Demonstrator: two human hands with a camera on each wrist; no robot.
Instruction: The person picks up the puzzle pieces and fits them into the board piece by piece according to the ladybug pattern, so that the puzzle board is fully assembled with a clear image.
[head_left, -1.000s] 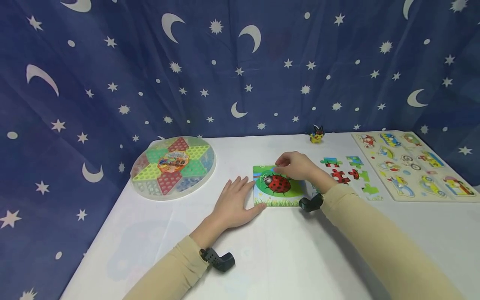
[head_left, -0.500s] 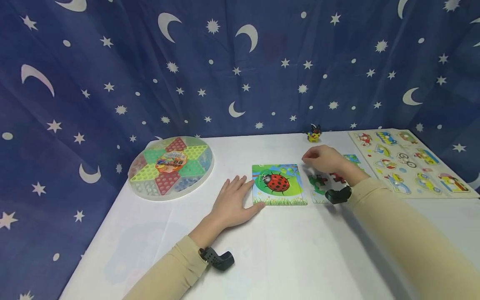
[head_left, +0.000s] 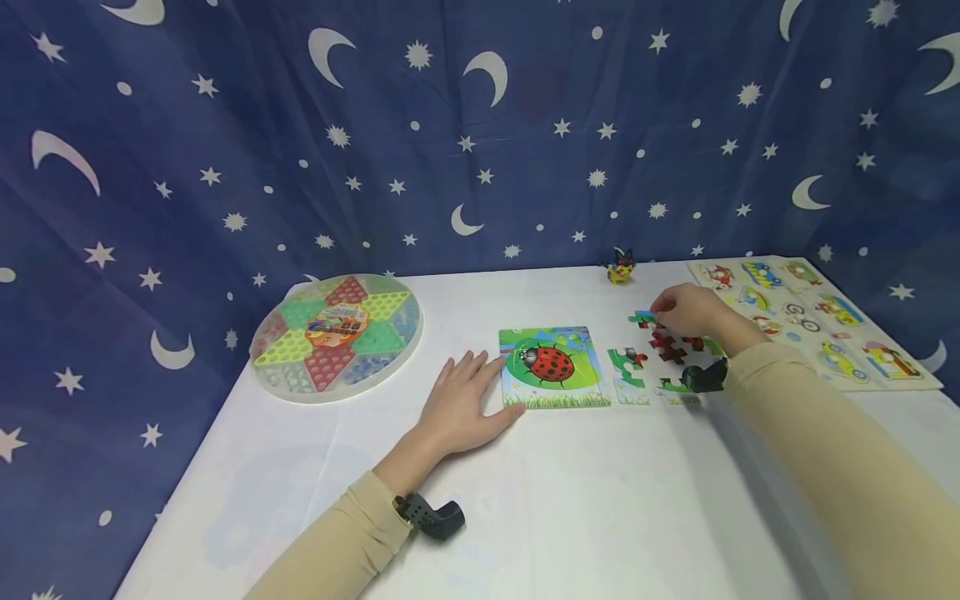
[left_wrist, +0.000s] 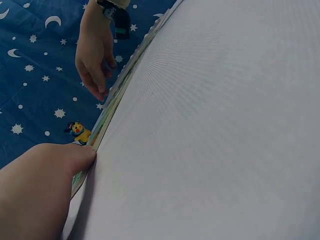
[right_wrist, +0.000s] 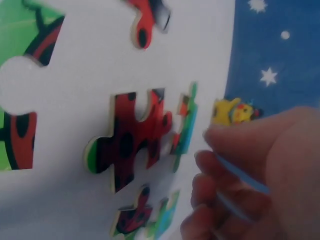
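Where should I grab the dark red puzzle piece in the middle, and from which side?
Probably pinch the dark red piece by its green-tipped knob, from above and the person's side. The piece lies flat, the knob juts out toward the person with bare table before it, and the far edge is close to a blue-and-green piece.

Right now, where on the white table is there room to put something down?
A big bare patch lies in front of the ladybug picture, between the two sleeves. Another stretches behind that picture toward the curtain. The right side is crowded: loose puzzle pieces lie by the right grip, then the flat picture board.
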